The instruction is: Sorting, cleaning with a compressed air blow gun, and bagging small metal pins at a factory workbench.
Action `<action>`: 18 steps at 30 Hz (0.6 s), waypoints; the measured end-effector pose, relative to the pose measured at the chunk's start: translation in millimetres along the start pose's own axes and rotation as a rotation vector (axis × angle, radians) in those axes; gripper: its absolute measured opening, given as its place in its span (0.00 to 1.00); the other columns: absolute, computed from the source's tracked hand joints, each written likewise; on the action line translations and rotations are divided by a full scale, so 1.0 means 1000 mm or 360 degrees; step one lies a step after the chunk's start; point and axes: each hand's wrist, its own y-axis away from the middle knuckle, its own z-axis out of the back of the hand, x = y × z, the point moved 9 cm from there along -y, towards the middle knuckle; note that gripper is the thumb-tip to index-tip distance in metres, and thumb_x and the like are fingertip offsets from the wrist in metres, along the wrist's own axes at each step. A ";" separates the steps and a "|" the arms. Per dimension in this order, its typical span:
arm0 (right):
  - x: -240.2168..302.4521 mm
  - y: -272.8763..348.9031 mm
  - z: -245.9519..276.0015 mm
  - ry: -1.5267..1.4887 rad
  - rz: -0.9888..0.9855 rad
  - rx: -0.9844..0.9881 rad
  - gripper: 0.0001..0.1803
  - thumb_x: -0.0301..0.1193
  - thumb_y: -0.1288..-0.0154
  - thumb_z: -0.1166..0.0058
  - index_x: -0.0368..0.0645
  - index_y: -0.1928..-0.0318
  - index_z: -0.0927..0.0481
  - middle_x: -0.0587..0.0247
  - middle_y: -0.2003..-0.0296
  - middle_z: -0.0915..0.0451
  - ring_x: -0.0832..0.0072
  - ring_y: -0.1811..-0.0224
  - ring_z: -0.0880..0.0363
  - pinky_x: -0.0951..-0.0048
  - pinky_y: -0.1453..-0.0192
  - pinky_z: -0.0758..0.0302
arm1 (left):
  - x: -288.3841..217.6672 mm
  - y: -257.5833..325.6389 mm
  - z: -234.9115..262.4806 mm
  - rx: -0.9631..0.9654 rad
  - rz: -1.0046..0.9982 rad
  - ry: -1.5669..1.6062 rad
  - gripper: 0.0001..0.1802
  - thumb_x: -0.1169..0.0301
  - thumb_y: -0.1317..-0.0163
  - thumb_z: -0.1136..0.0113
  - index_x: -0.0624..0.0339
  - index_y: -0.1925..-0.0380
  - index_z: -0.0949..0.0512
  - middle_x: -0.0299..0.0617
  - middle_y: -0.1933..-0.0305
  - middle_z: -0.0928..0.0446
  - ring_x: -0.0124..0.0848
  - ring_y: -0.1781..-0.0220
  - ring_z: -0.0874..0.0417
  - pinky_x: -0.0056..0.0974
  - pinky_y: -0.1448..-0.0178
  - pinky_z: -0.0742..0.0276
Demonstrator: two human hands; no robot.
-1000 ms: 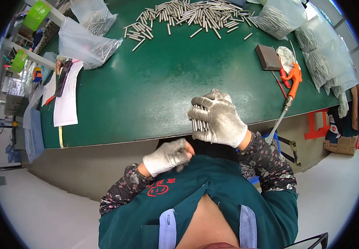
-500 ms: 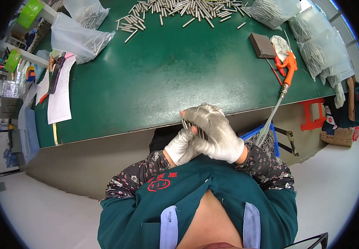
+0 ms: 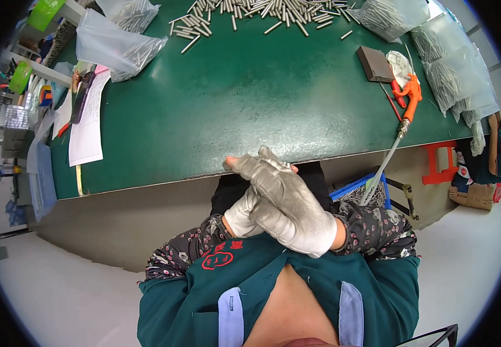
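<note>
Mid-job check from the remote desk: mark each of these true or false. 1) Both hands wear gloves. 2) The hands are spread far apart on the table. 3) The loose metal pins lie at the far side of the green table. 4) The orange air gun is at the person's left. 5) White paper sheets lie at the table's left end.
1) True: the left hand and right hand both wear pale work gloves.
2) False: they are pressed together at the near edge of the green table.
3) True: the metal pins lie along the far side.
4) False: the orange air gun lies at the right.
5) True: the paper sheets lie there.
</note>
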 end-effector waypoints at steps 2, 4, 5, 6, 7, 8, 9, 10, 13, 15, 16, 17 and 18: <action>0.013 -0.007 0.006 -0.0134 0.0173 -0.0033 0.38 0.52 0.37 0.64 0.28 0.43 0.41 0.41 0.45 0.35 0.56 0.41 0.38 0.61 0.32 0.56 | -0.019 0.005 -0.015 -0.0009 -0.0172 -0.0136 0.38 0.67 0.50 0.36 0.49 0.40 0.44 0.35 0.43 0.36 0.31 0.39 0.36 0.39 0.38 0.36; 0.003 -0.017 0.019 -0.0635 -0.0037 -0.0204 0.36 0.51 0.39 0.56 0.32 0.43 0.38 0.51 0.44 0.34 0.62 0.44 0.34 0.67 0.36 0.48 | -0.032 0.004 -0.020 -0.0082 -0.0094 0.0025 0.32 0.74 0.50 0.37 0.51 0.45 0.38 0.35 0.50 0.30 0.32 0.47 0.27 0.38 0.46 0.28; -0.001 -0.024 0.025 -0.0784 -0.0060 -0.0296 0.35 0.49 0.39 0.55 0.33 0.43 0.38 0.52 0.44 0.34 0.62 0.43 0.35 0.67 0.35 0.48 | -0.037 -0.003 -0.012 -0.0123 -0.0141 0.0045 0.27 0.76 0.50 0.39 0.52 0.48 0.35 0.35 0.53 0.28 0.32 0.50 0.25 0.38 0.48 0.26; -0.006 -0.032 0.031 -0.0935 -0.0080 -0.0383 0.34 0.48 0.39 0.53 0.34 0.42 0.38 0.53 0.44 0.34 0.63 0.42 0.35 0.66 0.35 0.48 | -0.044 -0.010 -0.004 -0.0162 -0.0193 0.0065 0.23 0.78 0.49 0.41 0.54 0.51 0.32 0.35 0.56 0.26 0.32 0.53 0.23 0.38 0.51 0.24; -0.009 -0.040 0.040 -0.1128 0.0084 -0.0497 0.32 0.45 0.39 0.52 0.35 0.42 0.38 0.53 0.44 0.34 0.62 0.41 0.36 0.63 0.34 0.48 | -0.053 -0.017 -0.003 -0.0225 -0.0180 -0.0026 0.16 0.78 0.49 0.42 0.54 0.59 0.29 0.33 0.60 0.26 0.30 0.57 0.23 0.36 0.57 0.24; -0.013 -0.045 0.048 -0.1321 0.0252 -0.0606 0.31 0.43 0.39 0.52 0.35 0.42 0.38 0.53 0.44 0.33 0.61 0.41 0.37 0.60 0.33 0.48 | -0.058 -0.027 0.008 -0.0219 -0.0200 -0.0093 0.14 0.79 0.49 0.43 0.54 0.62 0.29 0.32 0.64 0.26 0.27 0.62 0.24 0.32 0.64 0.27; -0.014 -0.050 0.052 -0.1645 0.0351 -0.0665 0.27 0.36 0.40 0.51 0.35 0.43 0.37 0.51 0.45 0.33 0.59 0.40 0.37 0.55 0.33 0.48 | -0.063 -0.031 0.009 -0.0272 -0.0229 -0.0097 0.14 0.80 0.49 0.43 0.53 0.63 0.29 0.31 0.65 0.27 0.26 0.64 0.25 0.31 0.66 0.29; -0.016 -0.054 0.055 -0.1632 0.0386 -0.0654 0.27 0.36 0.40 0.51 0.35 0.43 0.37 0.51 0.45 0.33 0.59 0.40 0.37 0.55 0.33 0.48 | -0.068 -0.034 0.009 -0.0325 -0.0258 -0.0100 0.13 0.80 0.49 0.43 0.53 0.63 0.29 0.31 0.66 0.27 0.24 0.66 0.26 0.29 0.69 0.31; -0.025 -0.062 0.064 -0.1874 0.0495 -0.0699 0.20 0.29 0.41 0.53 0.35 0.48 0.33 0.49 0.49 0.31 0.58 0.43 0.34 0.55 0.33 0.46 | -0.081 -0.047 -0.004 0.0070 -0.0272 0.0043 0.17 0.80 0.50 0.43 0.54 0.59 0.29 0.31 0.65 0.28 0.23 0.66 0.26 0.28 0.70 0.31; -0.028 -0.059 0.077 -0.1730 0.0438 -0.0797 0.18 0.27 0.40 0.53 0.36 0.48 0.32 0.53 0.49 0.30 0.63 0.44 0.32 0.60 0.36 0.41 | -0.086 -0.052 -0.012 0.0104 -0.0307 -0.0001 0.19 0.80 0.50 0.43 0.54 0.56 0.30 0.31 0.64 0.28 0.23 0.66 0.27 0.26 0.70 0.31; -0.033 -0.055 0.084 -0.1596 0.0359 -0.0904 0.17 0.24 0.40 0.53 0.37 0.49 0.31 0.58 0.49 0.29 0.69 0.45 0.30 0.66 0.39 0.36 | -0.090 -0.053 -0.020 0.0116 -0.0335 -0.0032 0.22 0.80 0.50 0.42 0.54 0.53 0.31 0.32 0.63 0.28 0.22 0.66 0.27 0.25 0.71 0.32; -0.031 -0.049 0.094 -0.0895 0.0211 -0.1071 0.17 0.25 0.42 0.51 0.39 0.51 0.29 0.60 0.55 0.27 0.71 0.51 0.28 0.69 0.46 0.32 | -0.093 -0.055 -0.031 0.0204 -0.0355 -0.0070 0.27 0.79 0.50 0.42 0.54 0.48 0.33 0.32 0.61 0.28 0.21 0.65 0.27 0.24 0.72 0.32; -0.026 -0.044 0.101 -0.0192 0.0062 -0.1199 0.16 0.27 0.44 0.49 0.40 0.53 0.27 0.61 0.60 0.26 0.73 0.57 0.25 0.73 0.54 0.28 | -0.097 -0.057 -0.034 0.0213 -0.0364 -0.0078 0.27 0.79 0.50 0.42 0.54 0.48 0.33 0.32 0.61 0.28 0.21 0.65 0.27 0.24 0.72 0.32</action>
